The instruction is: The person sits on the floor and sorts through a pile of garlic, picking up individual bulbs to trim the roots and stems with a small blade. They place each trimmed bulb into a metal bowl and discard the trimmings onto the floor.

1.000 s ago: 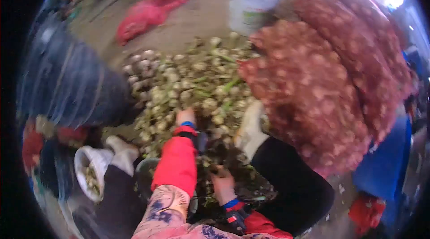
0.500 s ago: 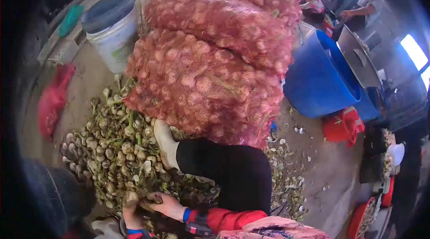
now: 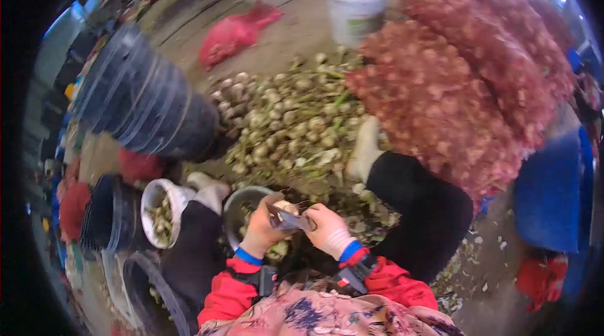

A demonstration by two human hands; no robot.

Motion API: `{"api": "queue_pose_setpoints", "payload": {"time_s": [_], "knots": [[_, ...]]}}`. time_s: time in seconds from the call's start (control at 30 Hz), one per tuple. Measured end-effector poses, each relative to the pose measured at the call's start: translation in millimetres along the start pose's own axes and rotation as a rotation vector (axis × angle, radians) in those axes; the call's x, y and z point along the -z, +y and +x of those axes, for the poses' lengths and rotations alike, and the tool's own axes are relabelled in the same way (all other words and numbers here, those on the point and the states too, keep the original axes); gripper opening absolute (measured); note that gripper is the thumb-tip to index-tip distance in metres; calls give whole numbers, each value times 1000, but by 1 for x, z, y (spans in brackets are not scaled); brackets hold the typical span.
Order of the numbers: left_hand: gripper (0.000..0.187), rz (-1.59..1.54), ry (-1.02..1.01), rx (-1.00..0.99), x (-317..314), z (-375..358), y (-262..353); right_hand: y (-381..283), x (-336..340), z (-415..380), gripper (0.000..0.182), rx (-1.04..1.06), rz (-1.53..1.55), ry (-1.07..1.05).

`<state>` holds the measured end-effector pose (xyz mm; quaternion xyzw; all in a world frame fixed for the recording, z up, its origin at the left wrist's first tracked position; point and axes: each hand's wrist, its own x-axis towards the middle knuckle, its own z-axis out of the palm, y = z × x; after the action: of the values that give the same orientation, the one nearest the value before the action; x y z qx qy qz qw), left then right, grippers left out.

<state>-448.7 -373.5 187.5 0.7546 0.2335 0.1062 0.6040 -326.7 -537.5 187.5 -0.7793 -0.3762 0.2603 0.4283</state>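
My left hand [image 3: 263,229] is closed round a garlic bulb [image 3: 286,208] with thin roots, above a grey basin [image 3: 236,202] holding some bulbs. My right hand [image 3: 327,228] grips a dark blade-like tool [image 3: 290,220], which lies against the bulb. Both hands are close together in front of my patterned apron [image 3: 327,311]. Beyond them, loose garlic bulbs [image 3: 289,122] with stems are spread over the floor. The tool's exact shape is blurred.
Red mesh sacks of garlic [image 3: 440,84] are stacked at the right. Stacked dark buckets [image 3: 148,100] stand at the left, a white bucket [image 3: 355,15] at the back. A small white pail [image 3: 179,197] sits by my left leg, a blue tub [image 3: 547,191] far right.
The view has swung left, so the sacks now appear farther right. My hands have come up from the pile to above the basin, where the bulb and the tool now show.
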Motion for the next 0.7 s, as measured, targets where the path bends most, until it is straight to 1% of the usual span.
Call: {"api": "queue_pose_setpoints", "payload": {"time_s": [0.07, 0.1, 0.13, 0.2, 0.23, 0.27, 0.33, 0.37, 0.43, 0.47, 0.53, 0.57, 0.63, 0.7], "knots": [[84, -392, -14, 236, -4, -12, 45, -9, -2, -3, 17, 55, -27, -72], [77, -46, -39, 65, -2, -14, 37, -10, -5, -3, 16, 70, -66, -103], [77, -42, -31, 71, 2, -20, 32, -10, -6, -4, 15, 80, -107, -131], [73, 133, 2, -42, 1, -23, 45, -11, -6, -3, 14, 100, -101, -130], [67, -67, 17, 63, -2, -24, 47, -11, -6, -2, 17, 99, -155, -173], [67, -66, 17, 69, -4, -25, 48, -11, -6, -1, 21, 96, -207, -217], [67, -9, 68, 171, -5, -29, 45, -3, -15, -1, 21, 89, -227, -230], [67, -8, 69, 171, -5, -30, 39, 1, -19, 1, 21, 86, -249, -235], [71, 170, 95, -71, -5, -34, 22, 9, -26, 2, 22, 100, -255, -220], [71, 170, 95, -71, -5, -34, 24, 12, -28, 2, 22, 116, -265, -200], [77, 368, 97, -124, -6, -35, 28, 18, -32, 2, 22, 97, -258, -196], [77, 367, 97, -124, -7, -35, 27, 21, -34, 2, 23, 79, -252, -192], [77, 225, 131, -44, -10, -38, 21, 28, -41, 1, 23, 56, -236, -214], [78, 241, 141, -24, -11, -37, 8, 33, -42, 3, 23, 26, -220, -233]]}}
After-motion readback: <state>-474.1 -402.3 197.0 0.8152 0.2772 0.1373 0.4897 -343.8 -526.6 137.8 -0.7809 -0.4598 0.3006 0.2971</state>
